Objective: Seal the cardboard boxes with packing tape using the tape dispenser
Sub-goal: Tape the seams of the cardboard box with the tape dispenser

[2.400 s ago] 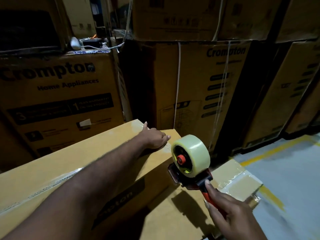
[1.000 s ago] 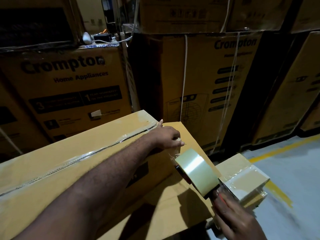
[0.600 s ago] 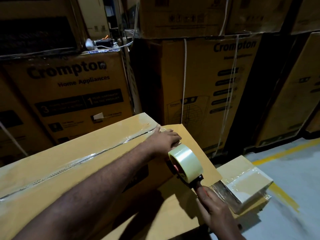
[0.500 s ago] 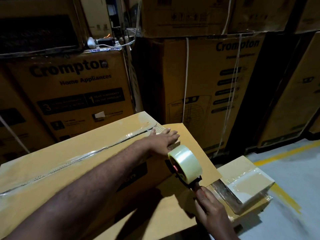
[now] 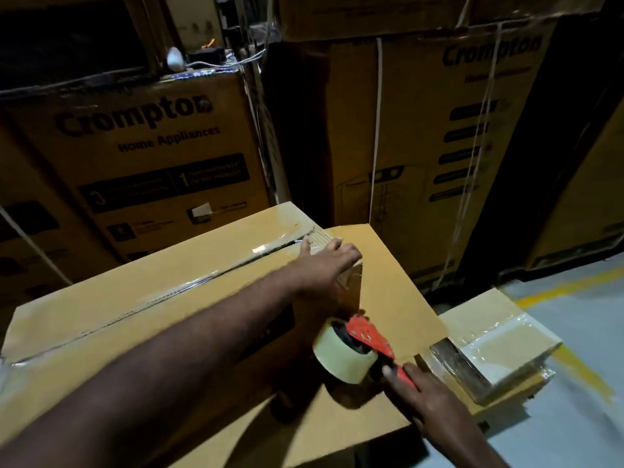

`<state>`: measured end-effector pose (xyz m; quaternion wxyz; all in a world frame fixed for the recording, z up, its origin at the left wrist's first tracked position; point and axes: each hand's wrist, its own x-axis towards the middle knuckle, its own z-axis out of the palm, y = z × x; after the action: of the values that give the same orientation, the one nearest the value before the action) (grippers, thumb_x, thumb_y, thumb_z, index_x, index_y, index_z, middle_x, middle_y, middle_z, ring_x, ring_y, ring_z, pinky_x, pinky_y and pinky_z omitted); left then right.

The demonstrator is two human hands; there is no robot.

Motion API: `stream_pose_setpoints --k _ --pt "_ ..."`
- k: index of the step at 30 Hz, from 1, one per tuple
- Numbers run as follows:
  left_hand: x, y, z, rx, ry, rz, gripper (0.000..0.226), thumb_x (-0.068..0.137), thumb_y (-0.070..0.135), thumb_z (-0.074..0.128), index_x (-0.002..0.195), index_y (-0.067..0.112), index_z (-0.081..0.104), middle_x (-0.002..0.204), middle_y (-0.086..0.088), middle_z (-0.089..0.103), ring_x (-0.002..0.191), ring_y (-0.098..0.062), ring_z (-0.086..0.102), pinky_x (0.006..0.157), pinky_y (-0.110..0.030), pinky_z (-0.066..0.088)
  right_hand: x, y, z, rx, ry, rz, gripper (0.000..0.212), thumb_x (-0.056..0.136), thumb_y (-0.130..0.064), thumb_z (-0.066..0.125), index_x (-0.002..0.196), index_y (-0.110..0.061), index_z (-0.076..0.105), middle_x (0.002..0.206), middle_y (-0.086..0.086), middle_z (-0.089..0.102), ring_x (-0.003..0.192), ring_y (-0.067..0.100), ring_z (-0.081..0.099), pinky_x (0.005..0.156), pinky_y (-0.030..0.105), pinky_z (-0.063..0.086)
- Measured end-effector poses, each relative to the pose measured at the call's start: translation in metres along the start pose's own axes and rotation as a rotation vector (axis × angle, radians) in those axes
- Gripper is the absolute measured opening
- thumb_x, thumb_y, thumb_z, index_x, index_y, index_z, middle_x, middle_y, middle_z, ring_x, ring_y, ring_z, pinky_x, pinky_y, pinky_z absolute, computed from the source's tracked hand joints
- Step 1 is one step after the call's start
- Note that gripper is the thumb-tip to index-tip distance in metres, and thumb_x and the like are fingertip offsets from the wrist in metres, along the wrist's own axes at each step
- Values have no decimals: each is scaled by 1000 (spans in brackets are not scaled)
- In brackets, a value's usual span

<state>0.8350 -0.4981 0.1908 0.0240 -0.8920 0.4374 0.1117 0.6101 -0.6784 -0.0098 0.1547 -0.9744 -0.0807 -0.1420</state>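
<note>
view: head, the only one
left hand (image 5: 329,261): on the far end edge of the big box (image 5: 135,298), fingers apart and laid over the edge, pressing the tape down; grips nothing
right hand (image 5: 429,396): fingers clamped on the red handle of the tape dispenser (image 5: 368,337)
tape dispenser: low against the end face of the big box, below the left hand, just over the flat box (image 5: 388,282) that the big box sits on; blurred, so can't tell if the blade touches
tape roll (image 5: 341,358): on the dispenser, plenty left
done: shiny tape strip (image 5: 202,282) runs along the top seam of the big box to its far edge; glossy tape also shows on the end face under the left hand, so the strip looks folded over and run down
done too: small box (image 5: 499,339) at the right edge of the flat box already has tape across its top
left, my guess: cut the strip at the bottom of the end face, rub it flat; near end of the seam is out of frame, can't tell
flat box: no tape visible on its bare top
background: stacked boxes (image 5: 152,146) printed and strapped, not in play
floor (image 5: 574,417): grey with a yellow line, at right
</note>
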Motion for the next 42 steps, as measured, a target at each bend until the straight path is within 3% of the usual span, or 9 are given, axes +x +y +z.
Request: stream_pose_setpoints --k 4,8,12,17,20,26,31,39,42 --pt "2 4 2 0 0 -17 96 88 28 76 161 28 14 170 8 5 157 -19 -8 115 -75 -10 -4 0 14 112 -19 72 120 59 -9 89 157 -35 26 126 9 63 89 25 67 69 35 56" --pt "1 4 -6 27 -59 -55 96 90 40 71 162 28 9 171 9 -1 157 -18 -10 113 -75 -13 0 2 10 214 13 75 96 80 -10 79 156 -36 28 117 2 63 86 18 61 68 27 53" --pt "1 11 -3 17 61 -79 68 97 34 61 156 27 28 166 7 21 157 -19 2 112 -79 -7 -1 -4 0 287 87 111 77 88 -16 69 154 -35 34 112 -10 63 85 11 62 67 26 51" --pt "-4 10 2 115 175 -87 57 97 23 59 149 19 36 159 -3 33 154 -24 15 116 -75 2 -4 -16 -18 501 196 319 83 86 -10 77 141 -58 39 114 -25 67 100 -4 64 79 13 50" --pt "-8 5 -2 157 183 -65 59 96 27 65 147 18 38 156 -5 38 150 -25 23 119 -71 7 -2 -21 -25 680 147 544 71 90 -23 73 131 -70 41 90 -11 70 76 13 67 69 32 59" --pt "-45 -18 9 123 239 -15 64 92 34 70 147 23 39 154 1 40 146 -19 26 119 -57 21 25 -51 -48 1141 221 736 56 95 -10 65 131 -51 50 74 27 67 55 27 59 54 37 54" --pt "-93 -33 19 -23 191 2 61 99 58 49 151 29 35 161 10 29 156 -14 5 125 -58 7 65 -58 -38 1286 203 837 63 98 -9 60 151 -31 37 89 24 69 68 33 64 56 38 54" --pt "-128 -26 27 1 246 -4 54 105 42 48 156 33 32 167 10 24 157 -13 6 126 -51 -4 153 -85 1 1281 155 821 54 96 -13 63 146 -28 47 79 10 66 66 25 64 61 39 52" --pt "-134 -22 36 27 320 -65 68 104 46 49 161 31 17 171 7 7 157 -15 4 124 -49 -5 179 -99 16 1178 155 834 44 98 -11 60 136 -31 52 83 9 66 55 10 63 51 23 50"
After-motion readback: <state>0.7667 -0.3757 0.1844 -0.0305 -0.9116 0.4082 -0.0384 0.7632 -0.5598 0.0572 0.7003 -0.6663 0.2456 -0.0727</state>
